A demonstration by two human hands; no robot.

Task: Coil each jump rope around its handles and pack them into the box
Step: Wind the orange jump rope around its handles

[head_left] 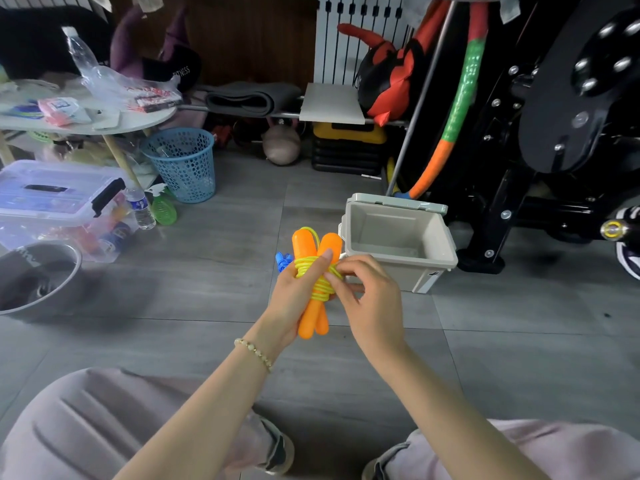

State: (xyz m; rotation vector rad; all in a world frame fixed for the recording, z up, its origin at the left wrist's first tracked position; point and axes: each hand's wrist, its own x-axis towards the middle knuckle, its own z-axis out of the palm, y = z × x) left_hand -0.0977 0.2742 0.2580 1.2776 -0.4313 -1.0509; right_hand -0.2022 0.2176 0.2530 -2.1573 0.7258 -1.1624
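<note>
Now: rope point(317, 287) in hand, box point(415, 277) to its right

My left hand point(294, 299) grips the handles point(313, 322), their long axis pointing away from me; my right hand point(372, 303) pinches the rope wound round them. The open box stands just beyond, nearer my right hand.

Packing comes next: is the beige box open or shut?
Open: the box has its lid tipped back behind it, and its inside shows.

handles point(313, 317): glossy orange plastic | box point(436, 258): matt beige plastic | floor point(194, 292): smooth grey tile
</note>
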